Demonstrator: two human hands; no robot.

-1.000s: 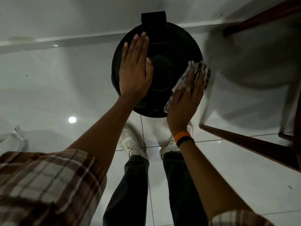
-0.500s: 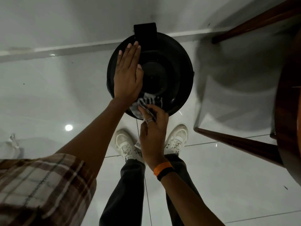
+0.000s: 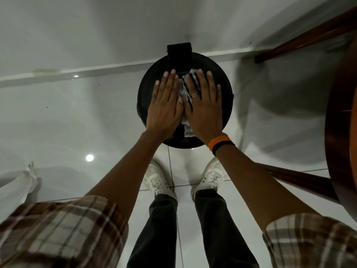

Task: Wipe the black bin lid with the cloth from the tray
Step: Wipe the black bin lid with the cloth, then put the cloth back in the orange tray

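right hand (image 3: 203, 105) flat, pressing cloth (image 3: 186, 93) | cloth long axis near-far across lid (image 3: 222, 89) centre | left hand (image 3: 166, 105) flat, bracing beside

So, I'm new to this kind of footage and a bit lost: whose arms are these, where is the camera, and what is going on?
There is no machine here. A person wears the camera on their head, so you look down along their own arms to their shoes on a white tiled floor. Both palms lie flat on a round black bin lid. The right hand presses a striped cloth onto the lid; the left hand rests bare beside it. Dark wooden furniture stands to the right.
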